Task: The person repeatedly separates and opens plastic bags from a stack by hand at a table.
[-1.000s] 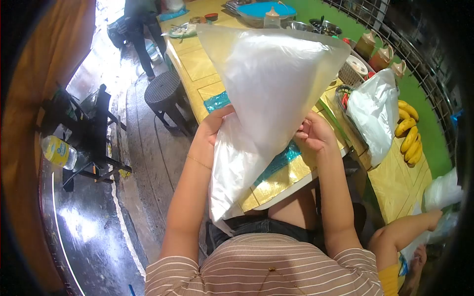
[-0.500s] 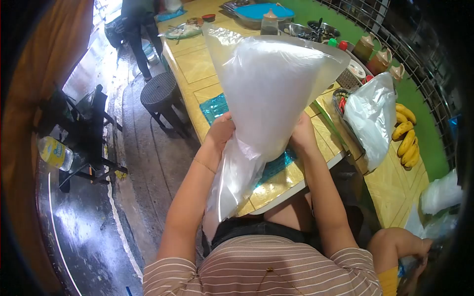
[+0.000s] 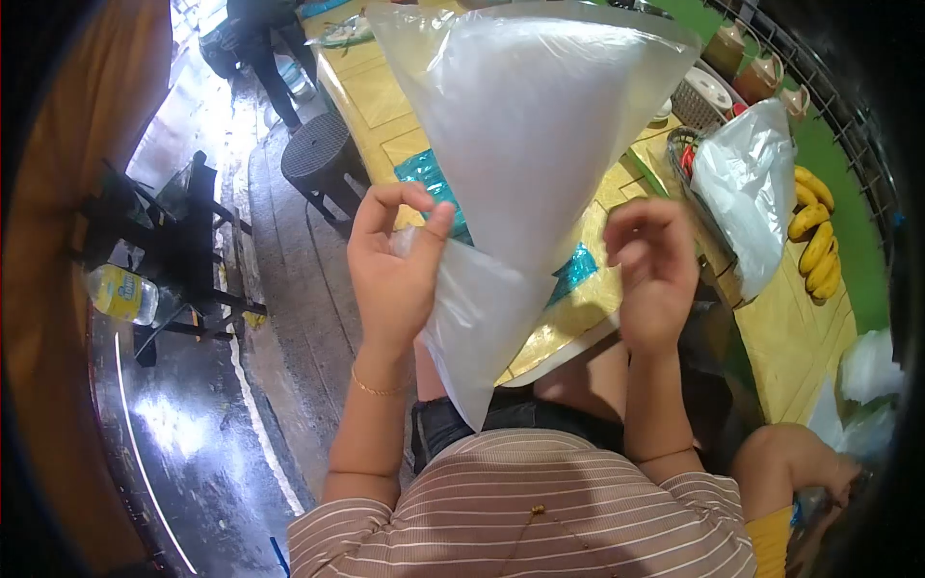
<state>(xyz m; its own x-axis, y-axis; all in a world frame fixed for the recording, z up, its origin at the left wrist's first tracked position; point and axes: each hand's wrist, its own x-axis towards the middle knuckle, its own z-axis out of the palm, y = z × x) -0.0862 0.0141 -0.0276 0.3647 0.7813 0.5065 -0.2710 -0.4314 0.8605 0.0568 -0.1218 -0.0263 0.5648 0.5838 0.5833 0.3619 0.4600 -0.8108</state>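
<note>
A large bundle of clear plastic bags [image 3: 540, 125] fans out broadly at the top and narrows toward me, with a folded flap [image 3: 487, 318] hanging to my lap. My left hand [image 3: 393, 265] is beside the flap, its fingers curled around a corner of the plastic; thumb and forefinger show a gap. To the right of the bundle, my right hand [image 3: 655, 265] is raised apart from it, fingers loosely bent and slightly blurred, with nothing seen in them. Under the bundle, blue shiny plastic packaging [image 3: 429, 183] lies on the yellow table [image 3: 361, 91].
Right of the bundle sit a basket covered by a clear plastic bag [image 3: 742, 183], bananas [image 3: 819, 241] and sauce bottles [image 3: 759, 75]. A dark stool [image 3: 318, 149] stands left of the table. Another person's bent leg [image 3: 785, 462] is at lower right.
My right hand has let go of the bundle and drawn away to the right. My left hand has turned and risen, fingers now visible. The lower flap has opened out wider.
</note>
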